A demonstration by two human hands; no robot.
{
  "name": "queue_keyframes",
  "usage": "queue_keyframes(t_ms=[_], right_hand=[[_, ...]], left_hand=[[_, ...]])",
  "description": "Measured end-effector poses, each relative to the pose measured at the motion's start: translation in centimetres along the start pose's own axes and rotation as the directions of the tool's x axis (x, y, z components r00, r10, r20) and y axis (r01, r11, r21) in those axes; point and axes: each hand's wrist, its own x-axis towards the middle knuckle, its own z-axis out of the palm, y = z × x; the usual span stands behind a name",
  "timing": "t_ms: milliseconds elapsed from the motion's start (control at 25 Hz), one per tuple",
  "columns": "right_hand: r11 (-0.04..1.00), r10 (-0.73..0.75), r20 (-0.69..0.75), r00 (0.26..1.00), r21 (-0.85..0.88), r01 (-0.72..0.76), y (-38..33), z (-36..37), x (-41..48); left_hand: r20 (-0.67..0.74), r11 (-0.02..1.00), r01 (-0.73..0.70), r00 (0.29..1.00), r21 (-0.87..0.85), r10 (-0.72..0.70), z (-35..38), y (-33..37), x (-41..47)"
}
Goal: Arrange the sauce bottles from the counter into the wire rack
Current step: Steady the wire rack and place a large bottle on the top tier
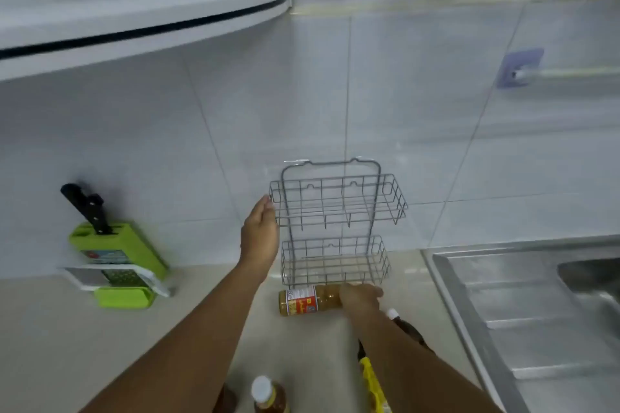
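Note:
A grey two-tier wire rack (pixel 337 211) stands against the tiled wall, and both tiers hold nothing. My left hand (pixel 260 235) rests against the upper tier's left edge, fingers together. In front of the rack a brown sauce bottle (pixel 307 301) with a red label lies on its side on the counter. My right hand (pixel 360 297) is closed around its neck end. A white-capped amber bottle (pixel 268 396) stands at the bottom edge. A dark bottle (pixel 407 329) shows behind my right forearm, and a yellow-labelled bottle (pixel 370 382) is partly hidden under that arm.
A green knife block (pixel 117 251) with a black-handled knife and a green grater stands at the left by the wall. A steel sink drainboard (pixel 523 318) fills the right side. A white cabinet hangs overhead at top left.

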Motion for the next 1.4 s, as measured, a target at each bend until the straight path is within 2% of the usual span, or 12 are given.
queue_keyframes(t_ms=[80, 280, 560, 720, 800, 880, 960, 1040, 1120, 1320, 1400], right_hand=[[0.994, 0.08, -0.005, 0.997, 0.077, -0.08, -0.1, 1.2, 0.9], [0.979, 0.173, -0.066, 0.983, 0.121, -0.165, 0.5, 3.6, 4.3], [0.908, 0.211, 0.115, 0.971, 0.344, -0.238, 0.9, 3.4, 4.8], [0.936, 0.111, 0.132, 0.985, 0.319, -0.148, 0.8, 2.9, 3.5], [0.975, -0.015, 0.085, 0.996, 0.224, -0.004, 0.5, 2.2, 2.0], [0.978, -0.203, 0.099, 0.974, 0.076, 0.196, 0.0, 1.1, -0.2], [0.91, -0.398, 0.176, 0.901, -0.049, 0.411, -1.1, -0.8, -3.5], [0.774, -0.578, 0.265, 0.772, -0.123, 0.621, -3.6, -3.2, -7.8], [0.631, -0.71, 0.3, 0.637, -0.13, 0.765, -7.2, -5.3, -12.5], [0.33, -0.936, 0.083, 0.341, -0.121, 0.936, -17.7, -6.8, -20.7], [0.266, -0.96, 0.041, 0.276, -0.159, 0.951, -20.5, -5.7, -21.8]], left_hand=[[0.007, 0.996, -0.05, 0.999, 0.076, 0.05, 0.3, -0.7, 0.4], [0.058, 0.994, -0.068, 0.996, 0.086, 0.063, -0.2, -1.9, 1.6], [0.088, 0.986, -0.078, 0.994, 0.148, 0.065, -0.4, -1.6, 1.7], [0.12, 0.988, -0.025, 0.993, 0.155, 0.007, -0.7, -1.2, 1.9], [0.152, 0.991, -0.01, 0.988, 0.134, -0.011, -0.9, -1.1, 2.0], [0.175, 0.994, 0.025, 0.984, 0.104, -0.043, -1.0, -1.1, 2.3], [0.185, 0.996, 0.061, 0.98, 0.07, -0.073, -1.2, -0.9, 2.5], [0.199, 0.995, 0.101, 0.975, 0.011, -0.101, -1.3, -0.6, 2.5], [0.214, 0.99, 0.132, 0.969, -0.04, -0.121, -1.3, -0.3, 2.4], [0.25, 0.983, 0.171, 0.957, -0.074, -0.147, -1.5, 0.2, 2.0], [0.272, 0.979, 0.181, 0.95, -0.089, -0.151, -1.7, 0.2, 1.7]])
